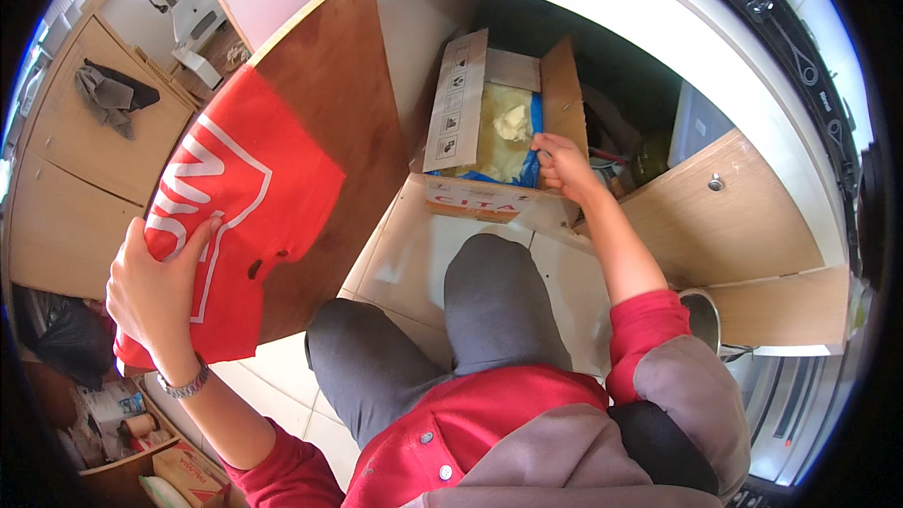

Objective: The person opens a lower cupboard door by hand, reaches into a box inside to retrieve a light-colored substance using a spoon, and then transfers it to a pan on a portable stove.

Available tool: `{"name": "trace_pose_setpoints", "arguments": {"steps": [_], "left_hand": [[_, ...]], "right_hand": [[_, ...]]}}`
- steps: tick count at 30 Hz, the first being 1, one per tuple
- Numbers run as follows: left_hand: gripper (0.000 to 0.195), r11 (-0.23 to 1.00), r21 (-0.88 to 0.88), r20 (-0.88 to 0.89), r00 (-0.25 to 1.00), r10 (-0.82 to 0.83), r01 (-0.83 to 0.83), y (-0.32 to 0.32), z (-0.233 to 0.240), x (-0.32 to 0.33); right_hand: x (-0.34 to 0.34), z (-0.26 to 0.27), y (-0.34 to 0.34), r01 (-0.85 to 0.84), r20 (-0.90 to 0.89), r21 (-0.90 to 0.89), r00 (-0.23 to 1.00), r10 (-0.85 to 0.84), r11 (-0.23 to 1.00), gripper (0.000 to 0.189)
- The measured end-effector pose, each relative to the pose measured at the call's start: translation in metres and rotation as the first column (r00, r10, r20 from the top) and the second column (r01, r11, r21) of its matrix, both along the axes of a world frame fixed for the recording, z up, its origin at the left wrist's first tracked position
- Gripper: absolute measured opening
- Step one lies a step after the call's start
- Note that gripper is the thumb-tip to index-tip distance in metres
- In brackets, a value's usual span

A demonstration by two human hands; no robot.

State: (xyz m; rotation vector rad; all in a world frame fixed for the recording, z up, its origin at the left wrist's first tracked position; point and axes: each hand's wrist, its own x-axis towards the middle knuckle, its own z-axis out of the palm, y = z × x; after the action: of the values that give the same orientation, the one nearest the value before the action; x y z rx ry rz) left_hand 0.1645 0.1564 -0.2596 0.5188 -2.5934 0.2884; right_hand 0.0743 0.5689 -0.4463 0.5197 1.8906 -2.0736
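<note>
My left hand [159, 282] grips the top edge of an open wooden cabinet door [346, 56], thumb on a red cloth [296, 155] with white print that drapes over it. Ahead of my knees, an open cardboard box [458, 102] sits in the mouth of a low cabinet, its flaps raised. Inside is a pale yellow, fat-like block [513, 123], partly scooped, within a blue plastic liner [528, 168]. My right hand [562, 164] pinches the liner at the box's right side. The fingertips partly hide that edge.
Right of the box, a second cabinet door [705, 204] with a round knob stands open. A translucent plastic container [695, 123] is in the dark cabinet. A metal pot [702, 317] stands by my right elbow. Below left, a drawer [134, 455] holds packets. A black stove front [776, 14] is above.
</note>
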Motion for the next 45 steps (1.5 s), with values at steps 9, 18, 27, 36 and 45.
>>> {"name": "trace_pose_setpoints", "arguments": {"steps": [9,18,27,36,45], "left_hand": [[0.067,0.999,0.033,-0.057,0.998,-0.003,0.005,-0.007,0.002,0.002],[0.065,0.99,-0.025,-0.209,0.968,-0.142,0.14,-0.022,-0.016,-0.007],[0.066,0.994,-0.001,-0.17,0.979,-0.109,0.111,-0.028,-0.012,-0.01],[0.064,0.991,0.068,-0.107,0.988,-0.111,0.119,-0.03,-0.012,-0.009],[0.064,0.984,0.033,-0.142,0.976,-0.167,0.173,-0.033,-0.014,-0.003]], "right_hand": [[0.084,0.222,0.044,-0.005,-0.31,-0.154,0.95,-0.043,0.988,0.019],[0.06,0.426,0.11,0.335,-0.793,0.232,0.609,-0.022,0.913,0.017],[0.014,0.443,0.109,0.402,-0.39,0.499,0.895,0.215,-0.768,0.023],[0.014,0.429,0.113,0.254,-0.198,0.416,0.962,0.186,-0.873,0.02],[0.066,0.425,0.085,0.27,-0.099,0.389,0.963,0.251,-0.881,0.017]]}}
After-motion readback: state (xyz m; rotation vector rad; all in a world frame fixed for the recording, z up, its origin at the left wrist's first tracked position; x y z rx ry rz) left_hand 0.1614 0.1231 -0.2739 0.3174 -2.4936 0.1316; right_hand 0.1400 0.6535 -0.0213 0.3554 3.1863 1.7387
